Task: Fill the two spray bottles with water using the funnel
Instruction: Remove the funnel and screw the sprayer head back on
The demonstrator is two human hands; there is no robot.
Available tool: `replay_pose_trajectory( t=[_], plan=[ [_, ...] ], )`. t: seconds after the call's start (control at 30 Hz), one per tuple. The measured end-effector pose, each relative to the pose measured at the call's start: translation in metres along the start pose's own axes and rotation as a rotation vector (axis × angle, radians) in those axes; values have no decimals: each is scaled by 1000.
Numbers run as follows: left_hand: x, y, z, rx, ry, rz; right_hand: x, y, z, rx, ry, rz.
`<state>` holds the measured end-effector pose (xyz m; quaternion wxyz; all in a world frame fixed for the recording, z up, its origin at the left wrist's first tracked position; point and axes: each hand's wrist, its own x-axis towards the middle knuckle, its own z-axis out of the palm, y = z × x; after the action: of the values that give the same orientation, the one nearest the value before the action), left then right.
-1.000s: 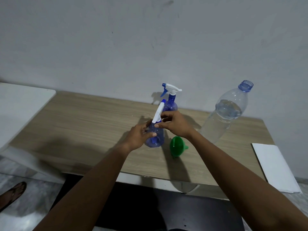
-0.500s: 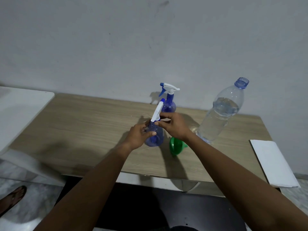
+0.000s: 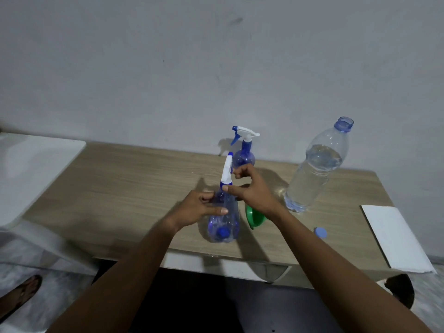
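A clear blue spray bottle stands near the front of the wooden table. My left hand grips its body. My right hand pinches the collar under its white spray head. A second blue spray bottle with its spray head on stands behind, by the wall. The green funnel lies on its side just right of the held bottle, partly hidden by my right wrist. A large clear water bottle, uncapped and mostly full, stands to the right.
A small blue cap lies on the table near the front right. A white sheet overhangs the table's right end. A white surface adjoins the left end. A sandalled foot is on the floor at bottom left.
The view has tilted down a little, so the table sits lower in frame. My hands keep their hold on the near spray bottle, and my right fingers have shifted around the collar.
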<state>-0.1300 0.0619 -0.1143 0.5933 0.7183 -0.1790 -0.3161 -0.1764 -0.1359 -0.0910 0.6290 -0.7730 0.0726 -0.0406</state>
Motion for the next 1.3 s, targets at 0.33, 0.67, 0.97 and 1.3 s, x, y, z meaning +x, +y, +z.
replay_pose_trajectory(
  t=[0.33, 0.67, 0.97, 1.3],
  plan=[
    [-19, -19, 5, 46, -52, -253, -20, 18, 20, 74, -104, 288],
    [-12, -23, -1, 160, -65, -261, -18, 13, 18, 66, -170, 358],
    [-34, -49, 6, 108, -113, -323, -36, 30, 35, 46, -217, 447],
    [-32, -48, 6, 88, -105, -339, -33, 36, 33, 53, -247, 460]
  ],
)
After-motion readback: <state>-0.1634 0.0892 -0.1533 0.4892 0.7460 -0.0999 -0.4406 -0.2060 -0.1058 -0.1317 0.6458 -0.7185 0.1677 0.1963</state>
